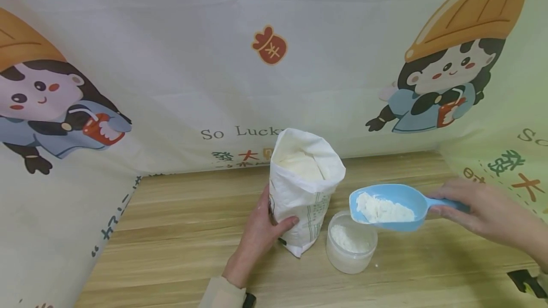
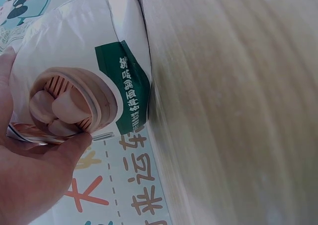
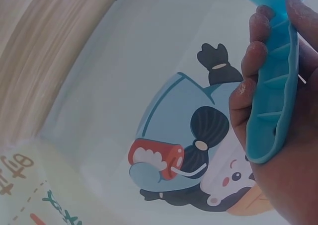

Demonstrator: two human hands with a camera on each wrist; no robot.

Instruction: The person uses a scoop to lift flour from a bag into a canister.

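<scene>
A tall white paper flour bag stands with its top gaping, pale flour visible inside. My left hand holds the bag low on its left side, thumb across the front. In the left wrist view, the bag shows a printed picture of buns in a steamer. With my right hand I grip the handle of a light-blue scoop, fingers wrapped around the ribbed handle. White flour lies in the scoop, which hovers over the right rim of a clear round tub containing flour.
The wood-grain tabletop extends on both sides of the bag and tub. Behind it and at both sides hangs a pale printed cloth with cartoon figures and lettering. A small white speck lies right of the tub.
</scene>
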